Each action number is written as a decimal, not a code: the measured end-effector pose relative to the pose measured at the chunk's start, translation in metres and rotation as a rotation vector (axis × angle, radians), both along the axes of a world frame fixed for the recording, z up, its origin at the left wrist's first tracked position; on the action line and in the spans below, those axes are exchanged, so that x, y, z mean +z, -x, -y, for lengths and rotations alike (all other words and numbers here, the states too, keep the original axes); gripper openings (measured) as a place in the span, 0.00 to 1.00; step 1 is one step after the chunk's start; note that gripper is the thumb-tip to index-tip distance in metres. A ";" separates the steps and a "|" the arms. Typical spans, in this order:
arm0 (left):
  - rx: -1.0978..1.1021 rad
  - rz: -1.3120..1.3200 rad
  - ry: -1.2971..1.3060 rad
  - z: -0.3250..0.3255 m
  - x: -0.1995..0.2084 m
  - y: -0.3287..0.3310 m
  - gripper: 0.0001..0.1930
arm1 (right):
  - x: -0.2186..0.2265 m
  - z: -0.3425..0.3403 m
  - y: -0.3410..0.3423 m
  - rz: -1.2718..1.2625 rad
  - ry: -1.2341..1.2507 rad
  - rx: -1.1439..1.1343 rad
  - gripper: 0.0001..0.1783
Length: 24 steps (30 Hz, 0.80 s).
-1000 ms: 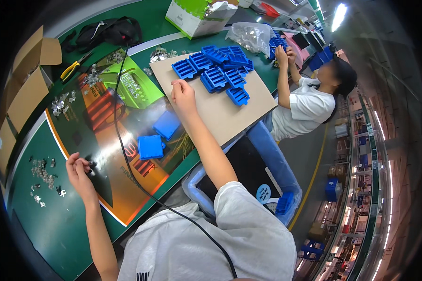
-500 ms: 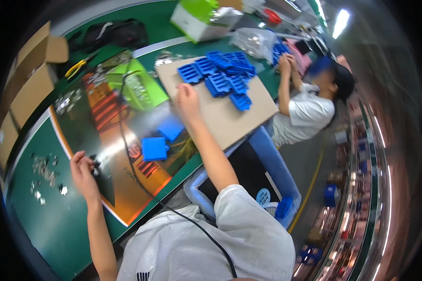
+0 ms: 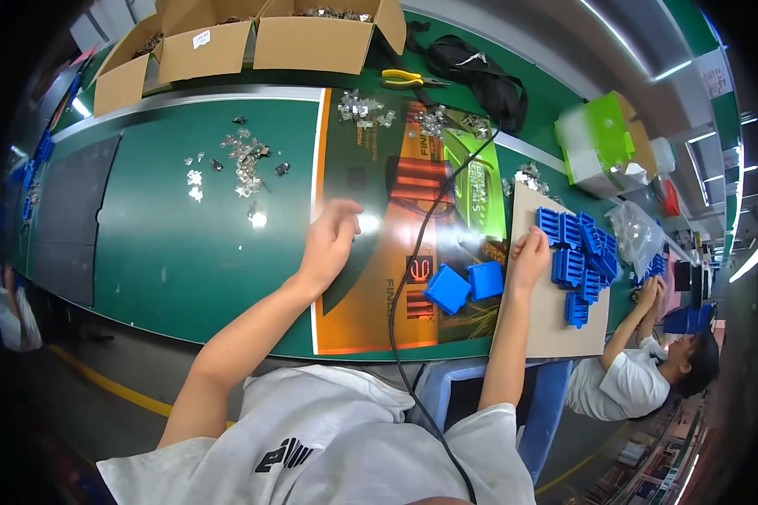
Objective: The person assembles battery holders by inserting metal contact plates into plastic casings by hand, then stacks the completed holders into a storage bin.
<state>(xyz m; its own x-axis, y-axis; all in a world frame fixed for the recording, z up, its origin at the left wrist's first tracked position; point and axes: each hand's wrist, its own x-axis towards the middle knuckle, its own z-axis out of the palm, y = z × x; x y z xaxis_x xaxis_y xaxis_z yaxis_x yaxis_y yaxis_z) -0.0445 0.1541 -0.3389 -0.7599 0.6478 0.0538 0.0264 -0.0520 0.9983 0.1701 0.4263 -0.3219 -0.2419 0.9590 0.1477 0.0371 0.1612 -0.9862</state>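
My left hand (image 3: 328, 244) is over the left part of a glossy orange and dark printed sheet (image 3: 366, 324). Its fingers are curled toward the thumb; whatever they may hold is too small to make out. At the left edge of a beige board (image 3: 526, 324) is my right hand (image 3: 528, 259), fingertips pinched together, their contents hidden. Just right of it, blue slotted plastic parts (image 3: 568, 268) lie grouped on the board. Between my hands, a blue square plastic piece (image 3: 448, 289) and a second blue square piece (image 3: 485, 280) rest on the sheet.
Small metal pieces (image 3: 247, 164) lie scattered on the green table (image 3: 156, 252). Cardboard boxes (image 3: 312, 44), yellow-handled pliers (image 3: 408, 79) and a black bag (image 3: 480, 76) line the back. A black cable (image 3: 393, 324) crosses the sheet. At right, a co-worker (image 3: 623, 383) handles blue parts.
The view has swung left. My left hand has gone from beside a small dark piece at the sheet's left edge to above the sheet. My right hand stays near the board's left edge.
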 end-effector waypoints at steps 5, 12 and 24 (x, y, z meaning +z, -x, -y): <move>-0.001 -0.059 0.010 0.002 -0.002 0.000 0.09 | 0.039 -0.025 0.087 0.415 -0.606 0.226 0.12; 0.033 -0.080 -0.011 -0.005 -0.003 -0.002 0.08 | 0.021 -0.071 0.195 1.061 -0.852 0.231 0.23; 0.056 -0.135 0.063 -0.004 0.010 -0.003 0.06 | 0.010 -0.098 0.216 1.277 -1.132 0.107 0.21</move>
<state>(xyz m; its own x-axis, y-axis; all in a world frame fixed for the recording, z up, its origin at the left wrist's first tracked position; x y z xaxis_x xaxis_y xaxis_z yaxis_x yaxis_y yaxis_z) -0.0417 0.1583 -0.3285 -0.7836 0.6099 0.1187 0.1621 0.0163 0.9866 -0.0462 0.5238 -0.3123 -0.7888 0.4925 0.3676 0.5955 0.7604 0.2591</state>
